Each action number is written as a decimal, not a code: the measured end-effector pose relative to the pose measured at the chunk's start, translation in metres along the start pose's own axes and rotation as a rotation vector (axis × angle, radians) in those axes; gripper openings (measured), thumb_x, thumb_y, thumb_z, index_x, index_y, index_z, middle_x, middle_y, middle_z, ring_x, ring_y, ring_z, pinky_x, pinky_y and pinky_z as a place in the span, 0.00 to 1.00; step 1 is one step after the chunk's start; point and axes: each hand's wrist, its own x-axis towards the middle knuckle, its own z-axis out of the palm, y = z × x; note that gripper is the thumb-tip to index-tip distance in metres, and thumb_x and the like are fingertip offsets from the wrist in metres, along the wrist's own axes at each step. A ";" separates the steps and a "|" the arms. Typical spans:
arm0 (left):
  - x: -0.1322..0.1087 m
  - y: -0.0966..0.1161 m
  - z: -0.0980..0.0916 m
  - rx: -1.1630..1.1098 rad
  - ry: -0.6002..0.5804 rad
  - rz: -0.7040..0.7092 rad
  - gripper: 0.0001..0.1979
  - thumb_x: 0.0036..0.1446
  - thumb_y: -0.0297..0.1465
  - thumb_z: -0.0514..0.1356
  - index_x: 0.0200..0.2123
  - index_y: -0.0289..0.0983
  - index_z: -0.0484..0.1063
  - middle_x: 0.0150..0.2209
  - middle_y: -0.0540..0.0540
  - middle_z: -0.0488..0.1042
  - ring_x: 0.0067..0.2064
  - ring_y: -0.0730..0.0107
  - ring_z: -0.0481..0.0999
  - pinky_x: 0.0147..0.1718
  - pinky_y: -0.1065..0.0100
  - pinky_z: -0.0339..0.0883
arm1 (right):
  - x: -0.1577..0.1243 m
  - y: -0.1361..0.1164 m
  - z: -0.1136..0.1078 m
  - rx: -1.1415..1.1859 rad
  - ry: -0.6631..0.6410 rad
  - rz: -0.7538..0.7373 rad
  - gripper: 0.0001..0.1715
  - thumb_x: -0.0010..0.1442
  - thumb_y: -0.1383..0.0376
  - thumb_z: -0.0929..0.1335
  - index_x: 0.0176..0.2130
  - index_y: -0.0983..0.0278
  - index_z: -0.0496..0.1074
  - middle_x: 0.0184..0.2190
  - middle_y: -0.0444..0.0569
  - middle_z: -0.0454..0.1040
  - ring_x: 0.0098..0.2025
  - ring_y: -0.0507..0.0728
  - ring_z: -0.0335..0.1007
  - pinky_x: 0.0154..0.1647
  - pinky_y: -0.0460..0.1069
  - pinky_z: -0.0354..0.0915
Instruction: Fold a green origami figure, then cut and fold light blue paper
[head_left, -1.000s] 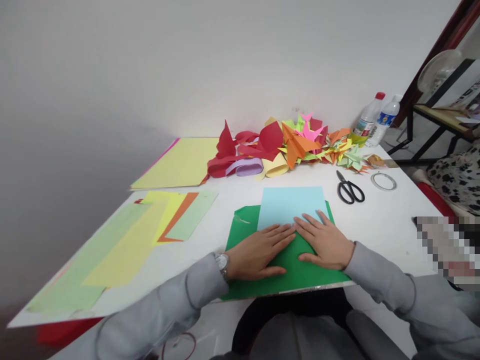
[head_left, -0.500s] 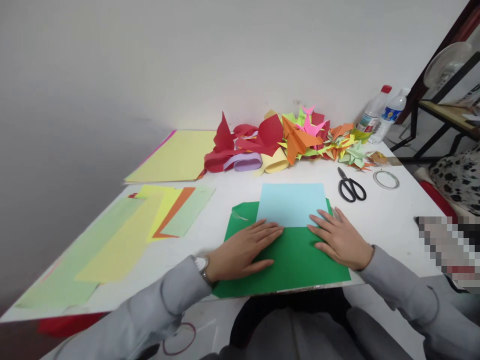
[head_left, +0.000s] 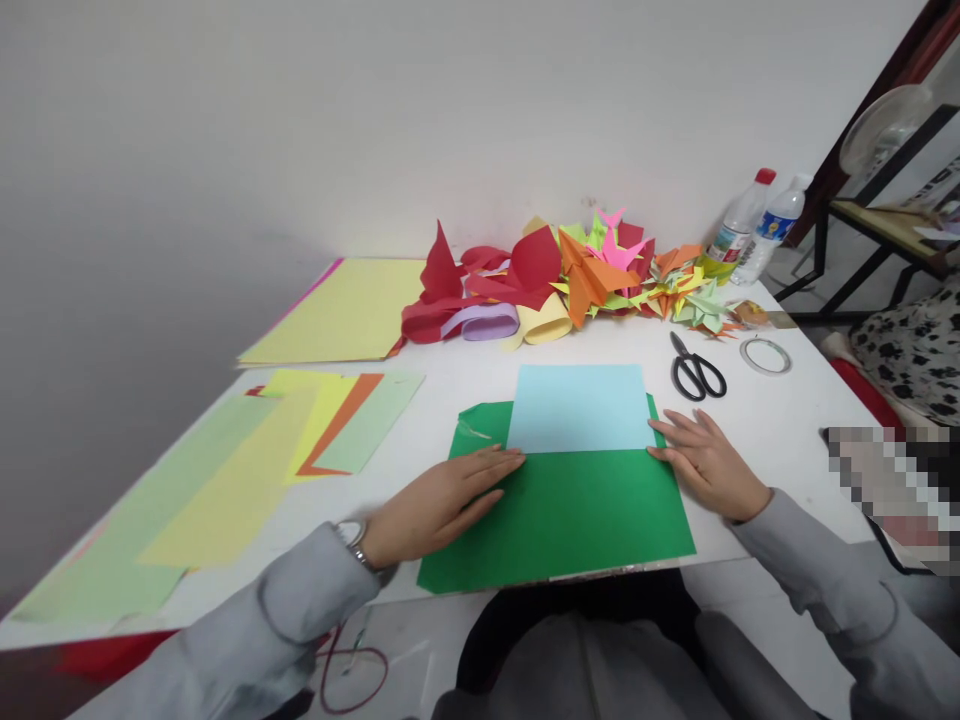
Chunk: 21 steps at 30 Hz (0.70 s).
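A light blue sheet of paper (head_left: 577, 408) lies partly over a green sheet (head_left: 577, 520) at the table's front edge. My left hand (head_left: 442, 500) rests with fingers stretched over the green sheet, its fingertips at the blue paper's lower left corner. At the lower right corner, the fingertips of my right hand (head_left: 712, 465) touch the blue paper's side edge, thumb and fingers apart. A small clear scrap (head_left: 472, 430) sits on the green sheet near its upper left corner.
Black-handled scissors (head_left: 697, 370) and a tape roll (head_left: 765, 355) lie to the right. Folded paper shapes (head_left: 592, 275) are heaped along the wall, beside two bottles (head_left: 772, 230). Loose coloured strips (head_left: 232, 500) and a yellow paper stack (head_left: 337, 310) occupy the left.
My hands have moved apart along the blue paper's lower edge, the left one leftward and the right one rightward to the corner. The view has shifted slightly.
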 end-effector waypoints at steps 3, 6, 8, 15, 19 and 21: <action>-0.003 -0.002 -0.002 0.060 0.048 -0.060 0.22 0.67 0.34 0.46 0.63 0.45 0.57 0.57 0.45 0.72 0.57 0.60 0.71 0.56 0.54 0.66 | 0.002 0.000 0.002 0.029 0.005 0.000 0.25 0.70 0.62 0.54 0.48 0.56 0.77 0.59 0.47 0.69 0.63 0.66 0.58 0.61 0.70 0.52; 0.005 0.008 -0.003 0.076 0.079 0.008 0.20 0.66 0.33 0.48 0.59 0.41 0.64 0.54 0.44 0.74 0.53 0.62 0.74 0.51 0.59 0.71 | 0.010 -0.007 0.002 0.019 0.087 -0.016 0.23 0.69 0.60 0.57 0.37 0.57 0.80 0.52 0.49 0.75 0.59 0.65 0.64 0.61 0.68 0.51; 0.019 0.016 -0.001 0.111 0.093 0.100 0.17 0.65 0.31 0.49 0.54 0.37 0.68 0.50 0.41 0.76 0.50 0.60 0.75 0.49 0.58 0.70 | 0.018 -0.016 0.000 -0.037 0.212 -0.027 0.23 0.67 0.58 0.61 0.29 0.60 0.79 0.45 0.51 0.79 0.54 0.63 0.68 0.61 0.65 0.51; 0.075 0.017 0.001 0.306 0.162 0.123 0.12 0.63 0.33 0.54 0.43 0.34 0.72 0.39 0.39 0.78 0.40 0.61 0.74 0.39 0.60 0.69 | 0.053 -0.041 -0.015 -0.232 0.368 -0.096 0.18 0.62 0.56 0.67 0.27 0.66 0.75 0.31 0.55 0.77 0.41 0.63 0.69 0.54 0.61 0.57; 0.104 0.018 -0.005 0.390 0.029 0.189 0.08 0.61 0.30 0.55 0.36 0.34 0.73 0.34 0.42 0.77 0.35 0.62 0.75 0.35 0.63 0.66 | 0.082 -0.041 -0.015 -0.148 0.141 -0.234 0.15 0.60 0.56 0.68 0.35 0.66 0.75 0.38 0.55 0.77 0.42 0.61 0.69 0.47 0.56 0.60; 0.116 0.020 -0.009 0.443 -0.032 0.197 0.08 0.60 0.28 0.54 0.31 0.34 0.72 0.27 0.44 0.75 0.30 0.63 0.74 0.31 0.64 0.64 | 0.096 -0.038 -0.010 -0.103 0.005 -0.310 0.16 0.57 0.55 0.71 0.39 0.65 0.75 0.40 0.54 0.77 0.43 0.61 0.69 0.45 0.54 0.60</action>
